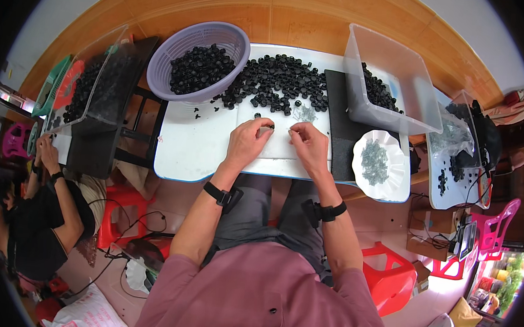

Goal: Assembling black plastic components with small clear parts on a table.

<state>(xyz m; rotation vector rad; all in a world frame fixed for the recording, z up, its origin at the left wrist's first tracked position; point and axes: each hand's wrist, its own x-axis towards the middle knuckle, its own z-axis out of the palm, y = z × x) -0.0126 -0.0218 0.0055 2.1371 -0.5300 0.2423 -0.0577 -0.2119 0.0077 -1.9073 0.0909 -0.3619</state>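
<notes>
My left hand (249, 142) is closed in a pinch on a small black cap-like part, mostly hidden by the fingertips. A hand's width to its right, my right hand (310, 145) is pinched too; whatever its fingertips hold is too small to make out. Both hands rest over the near half of the white table (185, 150). Just beyond the left fingers lies a single black part (258, 115). A heap of black caps (285, 78) spreads farther back, and a little pile of clear pieces (304, 113) lies beyond my right hand.
A purple basket (243, 45) of black parts stands back left, a clear plastic bin (421, 113) back right. A white fluted dish (397, 187) holds clear pieces at right. Red stools (387, 279) stand behind. At far left another person's hands (48, 153) work beside a bin.
</notes>
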